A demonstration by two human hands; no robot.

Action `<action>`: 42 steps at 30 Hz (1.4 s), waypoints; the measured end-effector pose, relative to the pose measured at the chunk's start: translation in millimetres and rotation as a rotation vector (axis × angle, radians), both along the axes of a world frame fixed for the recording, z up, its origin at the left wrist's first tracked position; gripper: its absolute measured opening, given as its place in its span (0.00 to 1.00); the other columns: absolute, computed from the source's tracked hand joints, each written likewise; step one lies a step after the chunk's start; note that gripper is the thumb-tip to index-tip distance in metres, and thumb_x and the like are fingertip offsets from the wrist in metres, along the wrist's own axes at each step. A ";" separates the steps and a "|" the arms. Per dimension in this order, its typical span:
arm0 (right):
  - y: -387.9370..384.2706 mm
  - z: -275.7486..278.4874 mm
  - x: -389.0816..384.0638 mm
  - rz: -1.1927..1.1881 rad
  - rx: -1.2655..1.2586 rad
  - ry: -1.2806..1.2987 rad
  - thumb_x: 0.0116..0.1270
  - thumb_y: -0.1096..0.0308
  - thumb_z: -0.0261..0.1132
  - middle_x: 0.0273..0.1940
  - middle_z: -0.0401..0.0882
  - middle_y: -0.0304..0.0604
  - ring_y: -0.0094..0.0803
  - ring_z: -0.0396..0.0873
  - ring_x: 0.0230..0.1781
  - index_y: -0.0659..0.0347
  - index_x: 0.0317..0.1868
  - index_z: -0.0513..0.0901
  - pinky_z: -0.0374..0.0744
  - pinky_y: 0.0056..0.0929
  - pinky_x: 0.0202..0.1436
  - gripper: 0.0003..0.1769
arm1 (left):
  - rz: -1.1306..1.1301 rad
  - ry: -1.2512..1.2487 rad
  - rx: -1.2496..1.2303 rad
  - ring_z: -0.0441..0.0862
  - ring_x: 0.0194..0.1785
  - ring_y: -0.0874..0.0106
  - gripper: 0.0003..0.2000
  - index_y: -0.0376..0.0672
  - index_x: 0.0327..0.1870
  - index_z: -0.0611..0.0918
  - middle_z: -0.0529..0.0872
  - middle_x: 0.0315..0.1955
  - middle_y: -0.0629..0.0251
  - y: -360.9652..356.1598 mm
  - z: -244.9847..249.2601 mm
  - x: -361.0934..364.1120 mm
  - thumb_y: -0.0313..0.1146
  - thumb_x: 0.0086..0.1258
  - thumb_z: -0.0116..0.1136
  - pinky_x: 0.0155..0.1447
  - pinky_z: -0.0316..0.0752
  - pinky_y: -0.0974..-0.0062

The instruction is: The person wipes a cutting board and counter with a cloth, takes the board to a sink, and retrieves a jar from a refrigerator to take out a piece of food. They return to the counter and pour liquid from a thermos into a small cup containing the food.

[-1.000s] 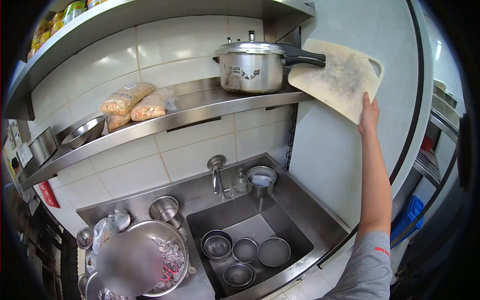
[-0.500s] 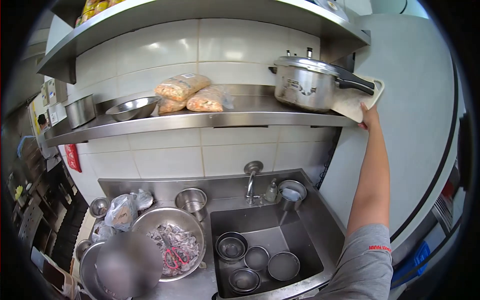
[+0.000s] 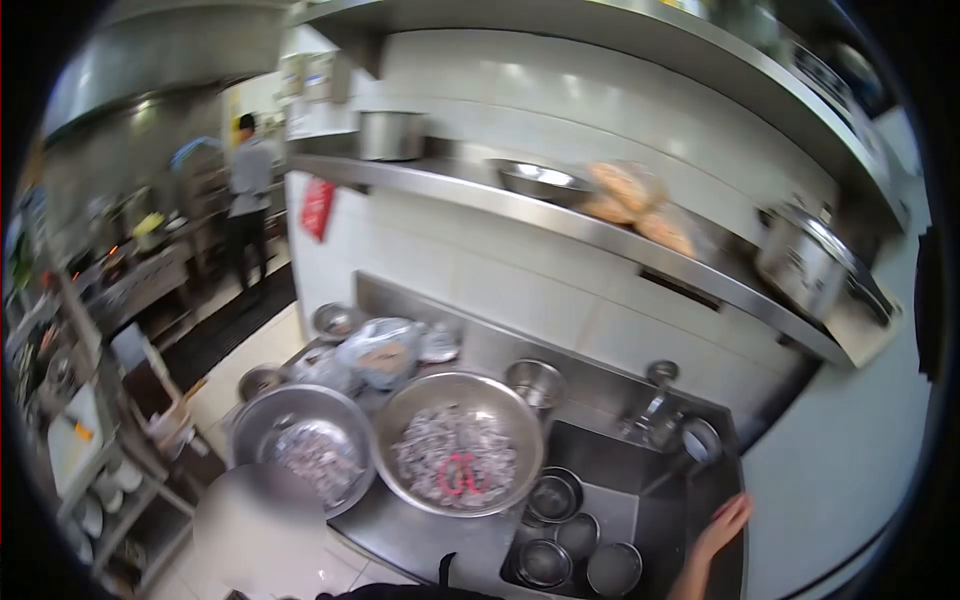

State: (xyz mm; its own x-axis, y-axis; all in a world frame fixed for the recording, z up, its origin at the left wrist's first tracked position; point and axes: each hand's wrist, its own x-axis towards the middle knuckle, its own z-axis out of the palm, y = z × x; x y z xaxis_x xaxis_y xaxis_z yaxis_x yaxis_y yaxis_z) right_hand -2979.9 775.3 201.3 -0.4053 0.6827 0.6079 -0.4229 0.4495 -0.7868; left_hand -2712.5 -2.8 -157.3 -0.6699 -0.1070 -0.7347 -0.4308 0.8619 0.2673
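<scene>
My right hand (image 3: pixel 727 522) is over the right rim of the sink, by the side of the pale cabinet, with its fingers stretched out and nothing in them. Up on the wall shelf, a white cutting board (image 3: pixel 866 338) sticks out beside the pressure cooker (image 3: pixel 805 262). Inside the sink (image 3: pixel 612 508) lie several round metal bowls (image 3: pixel 577 537). Left of it, a wide steel bowl (image 3: pixel 528 425) holds greyish cut pieces with red-handled scissors (image 3: pixel 462 476) on top. My left hand is out of view.
Another steel basin (image 3: pixel 250 432) with similar pieces stands farther left, near plastic bags (image 3: pixel 385 352). On the shelf (image 3: pixel 470 198) are a pot (image 3: pixel 391 135), a shallow bowl (image 3: pixel 545 181) and bagged food (image 3: pixel 628 190). A person (image 3: pixel 250 190) stands in the background at left.
My right hand has let go of the cutting board and come down beside the sink. The view has swung left, bringing the person and the second basin more into sight.
</scene>
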 end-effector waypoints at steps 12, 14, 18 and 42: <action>-559.4 15.4 93.2 1.073 0.863 -0.108 0.57 0.71 0.72 0.39 0.84 0.45 0.41 0.81 0.41 0.59 0.37 0.83 0.72 0.38 0.55 0.08 | 0.297 0.229 0.210 0.76 0.62 0.51 0.38 0.49 0.68 0.72 0.80 0.57 0.47 -118.1 -60.6 128.0 0.50 0.55 0.69 0.67 0.72 0.60; -613.4 11.8 111.9 1.132 0.825 -0.194 0.59 0.71 0.71 0.37 0.85 0.44 0.40 0.82 0.45 0.58 0.38 0.84 0.70 0.40 0.60 0.07 | 0.396 0.288 0.173 0.76 0.62 0.51 0.35 0.48 0.66 0.74 0.80 0.57 0.47 -137.9 -62.7 177.4 0.50 0.56 0.68 0.67 0.71 0.60; -713.0 -34.1 127.7 1.614 0.762 -0.341 0.61 0.69 0.70 0.34 0.87 0.41 0.36 0.83 0.49 0.54 0.41 0.86 0.69 0.44 0.64 0.07 | 0.905 0.168 0.072 0.72 0.66 0.52 0.27 0.54 0.62 0.79 0.73 0.65 0.49 -178.6 -46.1 281.7 0.49 0.60 0.63 0.68 0.70 0.59; -1355.7 -18.2 501.3 2.674 1.167 0.698 0.64 0.63 0.67 0.49 0.84 0.38 0.34 0.81 0.50 0.51 0.38 0.88 0.69 0.49 0.65 0.05 | 2.381 -0.059 -0.041 0.83 0.51 0.60 0.29 0.49 0.63 0.73 0.82 0.54 0.54 24.4 25.2 494.9 0.46 0.61 0.66 0.58 0.76 0.58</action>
